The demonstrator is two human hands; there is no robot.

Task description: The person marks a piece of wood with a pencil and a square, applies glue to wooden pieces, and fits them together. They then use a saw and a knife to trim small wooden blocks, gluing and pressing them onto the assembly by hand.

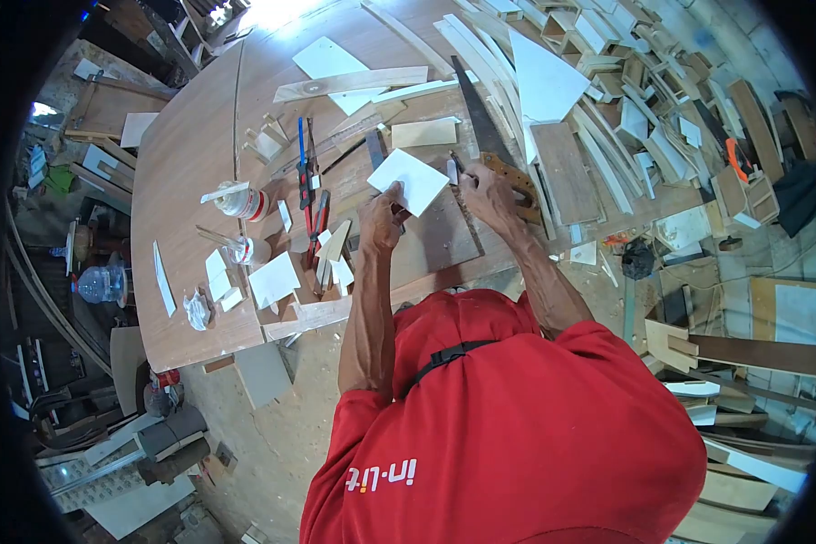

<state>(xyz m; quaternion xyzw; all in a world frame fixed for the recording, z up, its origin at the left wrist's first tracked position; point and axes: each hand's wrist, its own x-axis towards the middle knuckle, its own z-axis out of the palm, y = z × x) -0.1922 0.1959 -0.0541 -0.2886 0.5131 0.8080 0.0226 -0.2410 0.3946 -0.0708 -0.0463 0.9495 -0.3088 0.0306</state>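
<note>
My left hand pinches the lower left edge of a small white square board above the table. To its right, my right hand is closed around a thin dark pen-like tool; its exact kind is too small to tell. Beside that hand lies a handsaw, blade pointing away, its wooden handle partly behind the hand. A small pale piece is near the board's right corner. Beneath the board lies a brown wooden panel. A flat wooden block lies beyond the board.
On the wooden table, two glue-smeared jars, one a white jar with a stick, stand left. Blue and red bar-like tools lie near wood offcuts. Long white strips and piled box frames fill the right.
</note>
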